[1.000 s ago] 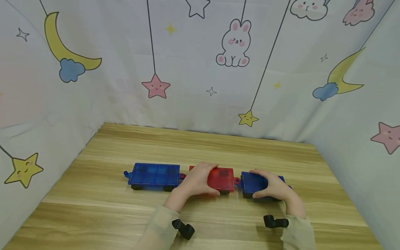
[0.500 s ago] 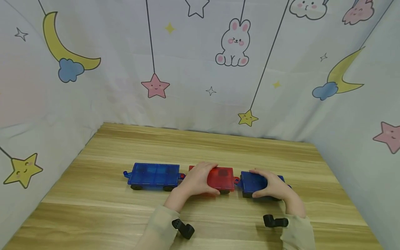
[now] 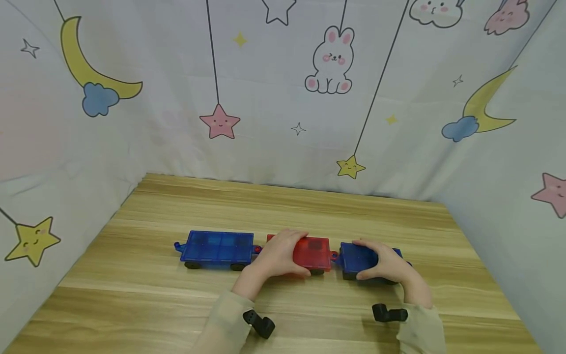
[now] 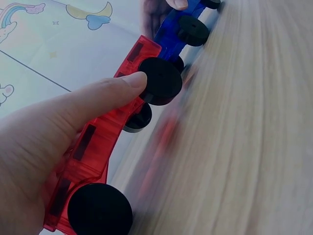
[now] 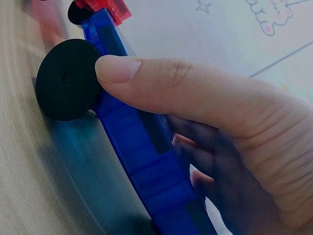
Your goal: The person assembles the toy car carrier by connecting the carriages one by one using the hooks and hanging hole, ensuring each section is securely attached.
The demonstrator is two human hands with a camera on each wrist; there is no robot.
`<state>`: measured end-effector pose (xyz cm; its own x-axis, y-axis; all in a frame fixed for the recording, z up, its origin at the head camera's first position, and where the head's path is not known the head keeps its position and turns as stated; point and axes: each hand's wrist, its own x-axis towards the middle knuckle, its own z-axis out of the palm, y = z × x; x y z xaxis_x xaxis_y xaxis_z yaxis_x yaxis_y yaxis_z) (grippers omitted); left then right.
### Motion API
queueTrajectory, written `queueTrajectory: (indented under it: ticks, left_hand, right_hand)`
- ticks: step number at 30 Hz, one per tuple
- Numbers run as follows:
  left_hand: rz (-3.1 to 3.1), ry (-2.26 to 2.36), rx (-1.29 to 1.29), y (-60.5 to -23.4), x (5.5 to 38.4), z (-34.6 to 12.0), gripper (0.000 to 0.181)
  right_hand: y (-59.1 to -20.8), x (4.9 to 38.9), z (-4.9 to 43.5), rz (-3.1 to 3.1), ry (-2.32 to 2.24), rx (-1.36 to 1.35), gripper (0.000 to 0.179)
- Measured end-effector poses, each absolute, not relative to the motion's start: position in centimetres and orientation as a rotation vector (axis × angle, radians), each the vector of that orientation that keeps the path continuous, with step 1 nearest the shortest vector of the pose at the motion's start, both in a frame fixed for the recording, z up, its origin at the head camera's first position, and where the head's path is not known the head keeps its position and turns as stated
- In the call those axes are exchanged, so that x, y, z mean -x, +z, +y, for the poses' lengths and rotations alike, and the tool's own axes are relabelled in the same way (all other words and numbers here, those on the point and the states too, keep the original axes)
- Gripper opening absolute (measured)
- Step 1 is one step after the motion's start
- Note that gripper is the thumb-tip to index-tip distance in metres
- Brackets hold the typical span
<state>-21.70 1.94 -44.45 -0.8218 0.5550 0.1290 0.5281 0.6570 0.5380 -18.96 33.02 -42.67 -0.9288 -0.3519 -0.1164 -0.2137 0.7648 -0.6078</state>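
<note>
Three translucent toy train cars with black wheels stand in a row on the wooden table. My left hand (image 3: pixel 280 255) grips the red car (image 3: pixel 313 251) in the middle, thumb on its near side and fingers over the far edge. The right-hand blue car (image 3: pixel 353 258) is held by my right hand (image 3: pixel 386 263); in the right wrist view its thumb lies along the side by a black wheel (image 5: pixel 68 81). Left of them sits a longer blue car (image 3: pixel 218 247), untouched, its hook (image 3: pixel 179 247) pointing left. Small couplings (image 3: pixel 334 256) meet between the cars; whether they are latched is too small to tell.
The wood-grain table (image 3: pixel 283 319) extends in front of and behind the cars. A white cloth (image 3: pixel 265 73) printed with stars, moons and a rabbit encloses the back and sides. Each wrist carries a small black camera (image 3: pixel 260 324).
Almost nothing differs. Both hands keep their grip on the red and the right blue car, and the row has stayed in place apart from a very slight shift of the view.
</note>
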Motion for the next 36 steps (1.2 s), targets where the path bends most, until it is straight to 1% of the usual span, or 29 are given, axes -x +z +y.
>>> queueTrajectory:
  ticks: [36]
  left_hand:
    - [2.83,0.823,-0.931,-44.42,21.9,1.78,0.093]
  right_hand:
    - [-42.61,19.19,32.88,2.746,-0.898,0.499,0.088]
